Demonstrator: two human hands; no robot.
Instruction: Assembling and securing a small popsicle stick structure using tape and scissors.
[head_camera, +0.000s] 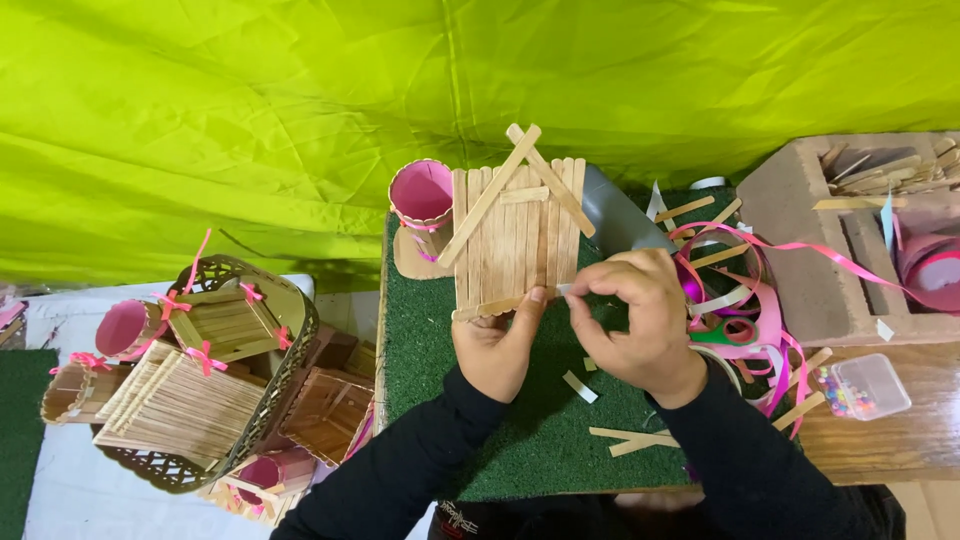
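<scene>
Wooden craft-stick panel (515, 235) stands upright on the green mat (520, 440) — the left hand (497, 345) grips its bottom edge, while the right hand (640, 320) pinches a small white strip (563, 290) against it. Pink ribbons (745, 300) tangle just right.

A green turf mat (520, 440) covers the wooden counter (900, 440), carrying loose craft sticks (635, 438) near its front edge (two crossed), with a clear bead box (865, 386) on bare wood at right.
</scene>
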